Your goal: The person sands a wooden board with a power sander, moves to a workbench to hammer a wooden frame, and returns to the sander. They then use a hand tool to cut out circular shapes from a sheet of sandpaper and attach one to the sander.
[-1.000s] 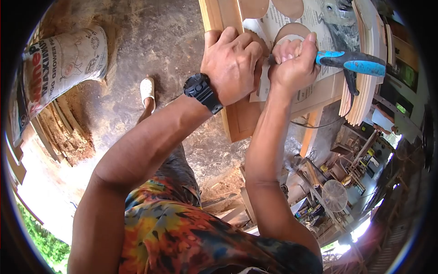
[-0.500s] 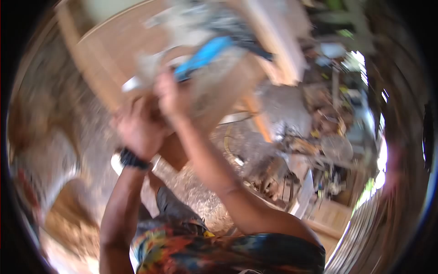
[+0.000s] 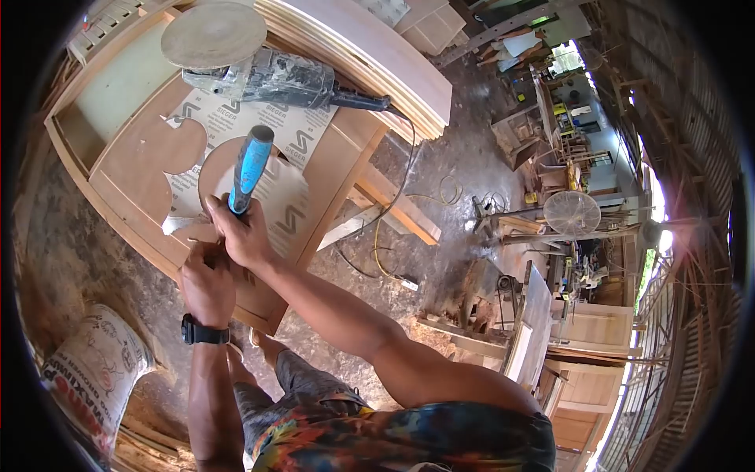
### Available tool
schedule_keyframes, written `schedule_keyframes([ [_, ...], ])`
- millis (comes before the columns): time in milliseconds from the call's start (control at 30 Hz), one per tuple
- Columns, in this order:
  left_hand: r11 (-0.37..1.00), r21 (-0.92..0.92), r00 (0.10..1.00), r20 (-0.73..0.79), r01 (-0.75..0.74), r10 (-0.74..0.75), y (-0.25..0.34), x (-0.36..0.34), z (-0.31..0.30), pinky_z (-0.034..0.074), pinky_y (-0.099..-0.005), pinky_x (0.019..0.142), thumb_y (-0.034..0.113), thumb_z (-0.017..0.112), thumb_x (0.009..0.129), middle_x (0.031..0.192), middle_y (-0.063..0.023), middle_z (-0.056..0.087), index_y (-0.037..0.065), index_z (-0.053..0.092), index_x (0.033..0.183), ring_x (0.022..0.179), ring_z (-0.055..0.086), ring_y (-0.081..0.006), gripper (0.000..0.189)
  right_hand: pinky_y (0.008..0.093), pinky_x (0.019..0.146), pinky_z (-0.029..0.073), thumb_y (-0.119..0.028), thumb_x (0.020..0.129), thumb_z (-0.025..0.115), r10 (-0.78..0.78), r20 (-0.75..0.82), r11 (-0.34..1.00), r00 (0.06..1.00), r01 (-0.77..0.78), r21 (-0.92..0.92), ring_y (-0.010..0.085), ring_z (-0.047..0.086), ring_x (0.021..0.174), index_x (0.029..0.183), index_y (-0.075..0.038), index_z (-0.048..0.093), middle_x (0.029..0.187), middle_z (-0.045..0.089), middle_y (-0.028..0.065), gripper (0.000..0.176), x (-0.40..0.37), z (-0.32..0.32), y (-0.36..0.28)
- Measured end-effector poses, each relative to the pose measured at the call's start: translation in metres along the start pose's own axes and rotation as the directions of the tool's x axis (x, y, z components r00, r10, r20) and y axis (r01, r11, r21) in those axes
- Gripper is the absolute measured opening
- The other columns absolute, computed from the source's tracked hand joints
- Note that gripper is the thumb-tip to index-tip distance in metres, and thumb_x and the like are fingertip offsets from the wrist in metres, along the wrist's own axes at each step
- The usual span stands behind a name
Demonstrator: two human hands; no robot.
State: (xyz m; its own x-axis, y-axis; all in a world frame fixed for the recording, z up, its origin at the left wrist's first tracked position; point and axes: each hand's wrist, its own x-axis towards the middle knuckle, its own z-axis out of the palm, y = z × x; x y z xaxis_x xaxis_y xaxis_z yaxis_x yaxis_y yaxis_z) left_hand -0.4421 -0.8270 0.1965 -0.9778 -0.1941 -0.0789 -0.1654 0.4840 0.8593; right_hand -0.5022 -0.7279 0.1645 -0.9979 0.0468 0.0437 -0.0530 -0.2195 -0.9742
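My right hand [image 3: 245, 234] is wrapped round the lower part of a blue handle [image 3: 252, 169] with a dark end cap; the tool's other end is hidden. Just below it, my left hand [image 3: 208, 285], with a black watch on the wrist, is closed, its fingers curled close to the right hand; what it pinches is too small to tell. Both hands are over the near edge of a wooden panel [image 3: 141, 169]. Printed sandpaper sheets [image 3: 228, 118] lie on the panel, with round cut shapes. Beyond them rests a grey power tool [image 3: 287, 79] with a round disc [image 3: 214, 35].
Stacked boards [image 3: 393, 55] lie behind the power tool, whose cord hangs toward the floor. A printed sack [image 3: 98, 370] stands at lower left. A round fan [image 3: 572, 212], benches and a distant person [image 3: 515, 47] are to the right. Cabinet doors [image 3: 586, 393] stand at lower right.
The view has shifted and become sharper. The blue handle was tilted right and now points more upright. Both hands remain close together.
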Motion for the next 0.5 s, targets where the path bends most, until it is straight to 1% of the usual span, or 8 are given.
schedule_keyframes([
  [133,0.997,-0.071,0.987,0.158,-0.007,0.018,-0.003,-0.001,0.001,0.054,-0.0386,0.072,0.004,0.066,0.083,0.083,-0.0188,0.073,-0.002,0.071,0.092,0.078,0.072,-0.029,0.012,0.0251,0.052,0.031,-0.022,0.098,0.064,0.066,-0.06,0.992,0.996,-0.072,-0.101,0.0039,0.039,0.056,0.066,-0.011,0.048,0.059,0.045,-0.0061,0.038,-0.013,-0.013,-0.018],
  [200,0.995,-0.075,0.983,0.176,0.058,-0.044,0.013,-0.001,0.003,0.055,-0.0367,0.074,0.007,0.068,0.084,0.086,-0.0188,0.074,-0.004,0.071,0.096,0.078,0.072,-0.0262,0.016,0.0241,0.051,0.031,-0.023,0.095,0.069,0.178,-0.14,0.983,0.974,-0.169,0.071,0.0031,0.042,0.056,0.068,-0.017,0.047,0.06,0.046,-0.0074,0.036,-0.015,-0.023,0.001],
  [233,0.804,-0.57,0.983,0.159,0.169,-0.094,-0.033,0.003,0.032,0.056,-0.0368,0.072,0.013,0.07,0.086,0.085,-0.0174,0.074,0.001,0.073,0.097,0.077,0.072,-0.0253,0.017,0.0273,0.05,0.028,-0.028,0.096,0.068,0.18,-0.205,0.98,0.962,-0.158,0.118,0.0039,0.035,0.056,0.063,-0.02,0.044,0.061,0.04,-0.0099,0.042,-0.015,-0.019,-0.014],
  [267,0.988,0.004,0.954,0.26,0.155,-0.151,-0.012,0.006,0.015,0.056,-0.0386,0.071,0.017,0.069,0.088,0.084,-0.016,0.074,0.005,0.074,0.1,0.076,0.072,-0.0286,0.017,0.0269,0.048,0.027,-0.027,0.098,0.066,0.216,-0.172,0.967,0.961,-0.187,0.171,0.0046,0.036,0.053,0.063,-0.02,0.043,0.06,0.041,-0.01,0.043,-0.012,-0.03,-0.012],
  [300,0.965,0.235,0.978,0.197,-0.121,0.075,-0.02,0.003,0.016,0.055,-0.041,0.069,0.018,0.069,0.088,0.087,-0.0157,0.072,0.01,0.075,0.101,0.077,0.07,-0.0316,0.017,0.0263,0.045,0.026,-0.025,0.098,0.065,0.205,-0.143,0.935,0.968,-0.151,0.321,0.0052,0.035,0.049,0.062,-0.019,0.041,0.057,0.04,-0.0085,0.044,-0.007,-0.037,-0.008],
  [333,0.938,0.203,0.96,0.051,-0.279,0.275,-0.019,-0.001,0.015,0.055,-0.0426,0.066,0.016,0.071,0.086,0.098,-0.0153,0.07,0.011,0.075,0.101,0.078,0.068,-0.0334,0.017,0.0256,0.042,0.025,-0.023,0.098,0.064,0.157,-0.215,0.954,0.964,-0.092,0.286,0.0058,0.033,0.044,0.06,-0.019,0.039,0.053,0.038,-0.0066,0.045,-0.006,-0.031,-0.029],
  [433,0.962,0.214,0.986,0.042,-0.168,0.163,-0.024,-0.004,0.009,0.053,-0.0426,0.076,0.018,0.075,0.082,0.112,-0.0096,0.067,0.015,0.077,0.099,0.094,0.067,-0.0307,0.017,0.0269,0.039,0.024,-0.026,0.098,0.063,0.138,-0.238,0.945,0.961,-0.056,0.322,0.0079,0.029,0.04,0.056,-0.016,0.033,0.049,0.031,-0.0044,0.052,0.002,-0.039,-0.024],
  [500,0.858,0.384,0.924,-0.033,-0.341,0.382,-0.031,-0.006,0.011,0.045,-0.0455,0.093,0.02,0.078,0.08,0.121,-0.0042,0.065,0.019,0.078,0.099,0.112,0.059,-0.0303,0.019,0.0276,0.042,0.024,-0.03,0.1,0.059,0.15,-0.242,0.96,0.958,-0.083,0.267,0.0089,0.028,0.042,0.058,-0.017,0.033,0.05,0.03,-0.0039,0.051,-0.003,-0.035,-0.021],
])
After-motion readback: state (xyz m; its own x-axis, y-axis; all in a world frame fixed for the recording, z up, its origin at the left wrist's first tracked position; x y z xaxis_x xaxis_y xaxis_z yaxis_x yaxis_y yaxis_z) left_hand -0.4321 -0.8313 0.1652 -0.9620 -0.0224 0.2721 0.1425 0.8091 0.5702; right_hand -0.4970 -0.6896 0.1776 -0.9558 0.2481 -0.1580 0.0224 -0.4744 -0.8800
